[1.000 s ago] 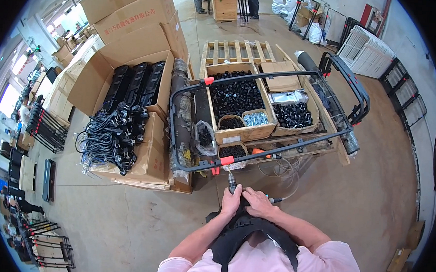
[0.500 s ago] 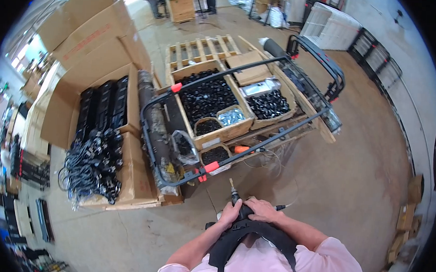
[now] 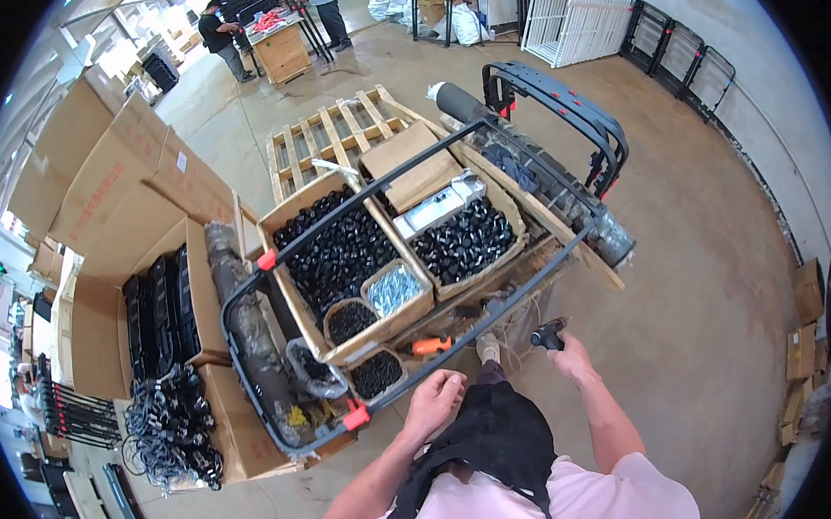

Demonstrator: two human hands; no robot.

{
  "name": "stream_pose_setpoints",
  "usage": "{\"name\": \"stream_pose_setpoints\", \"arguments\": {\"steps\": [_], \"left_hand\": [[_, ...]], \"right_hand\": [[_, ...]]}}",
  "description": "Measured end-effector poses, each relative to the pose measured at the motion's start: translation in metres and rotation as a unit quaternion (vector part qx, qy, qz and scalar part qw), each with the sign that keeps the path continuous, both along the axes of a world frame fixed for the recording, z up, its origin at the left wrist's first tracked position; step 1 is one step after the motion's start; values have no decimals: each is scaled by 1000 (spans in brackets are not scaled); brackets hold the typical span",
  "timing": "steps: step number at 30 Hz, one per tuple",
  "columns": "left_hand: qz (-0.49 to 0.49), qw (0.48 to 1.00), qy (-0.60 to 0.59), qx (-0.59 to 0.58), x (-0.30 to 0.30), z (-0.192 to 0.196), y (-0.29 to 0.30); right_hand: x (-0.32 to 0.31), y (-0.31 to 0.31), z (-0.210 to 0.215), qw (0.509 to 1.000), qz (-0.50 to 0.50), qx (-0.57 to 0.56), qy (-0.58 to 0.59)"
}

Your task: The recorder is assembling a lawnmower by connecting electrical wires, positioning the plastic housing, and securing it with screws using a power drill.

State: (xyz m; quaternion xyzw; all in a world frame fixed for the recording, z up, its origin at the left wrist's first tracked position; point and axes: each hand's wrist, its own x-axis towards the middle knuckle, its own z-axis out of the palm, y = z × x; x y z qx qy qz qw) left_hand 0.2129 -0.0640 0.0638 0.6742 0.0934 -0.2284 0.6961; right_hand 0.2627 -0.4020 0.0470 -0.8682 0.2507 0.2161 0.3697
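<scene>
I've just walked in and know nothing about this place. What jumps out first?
A big black tubular metal frame with red clips lies across open cardboard boxes of small black parts at centre. Just below it, the person's left hand is curled beside the frame's near bar, and the right hand has its grip on a small black power tool. A pile of black cables sits lower left.
</scene>
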Motion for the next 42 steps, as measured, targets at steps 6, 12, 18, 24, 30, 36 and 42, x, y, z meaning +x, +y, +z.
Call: {"name": "stream_pose_setpoints", "arguments": {"steps": [6,12,18,24,30,36,42], "left_hand": [[69,980,-80,168,162,4,-48],[-69,851,-196,482,292,-60,-52],[-205,741,5,640,339,-118,-89],[-176,725,4,666,341,-131,-112],[-105,782,-17,614,332,-140,-89],[-49,858,-54,509,337,-108,-89],[-30,938,-36,344,342,-63,-72]], "right_hand": [[132,-44,-99,986,66,-125,-83],[219,-57,-148,988,88,-120,-51],[228,-48,-180,972,119,-194,-54],[230,-87,-113,975,171,-135,-50],[213,-99,22,910,403,8,95],[310,-30,48,900,389,144,-132],[400,80,-107,884,400,-78,-231]]}}
